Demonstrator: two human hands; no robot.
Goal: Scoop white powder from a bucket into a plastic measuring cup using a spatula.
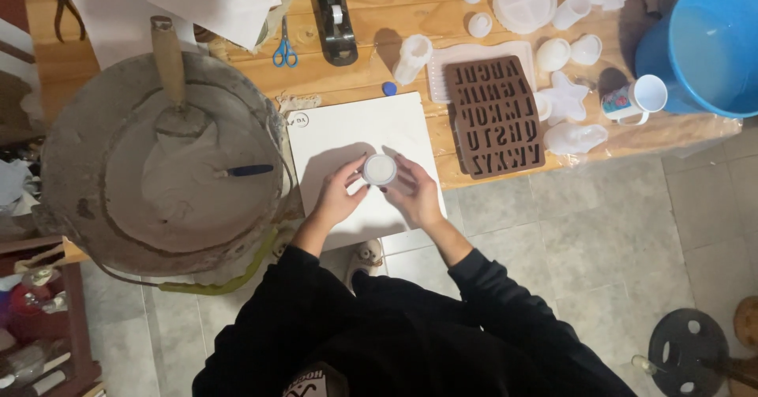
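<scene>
White and round, a small mould (380,170) sits between both hands above the white board (339,129); the left hand (338,197) curls its fingers on the left side of it and the right hand (414,194) closes on the right side, so both grip it together. This board lies at the front edge of the wooden table (395,18), and its near part seems to go over the edge, but the arms hide that part. At the left, very near the board, stands a big grey bucket (79,168) with a trowel (170,73) in it, so little room remains there. At the right lies a brown letter mould (493,117), just beside the board. A blue tub (703,46) is cut off by the picture's right edge. Whether the small mould touches the board, I cannot tell.
</scene>
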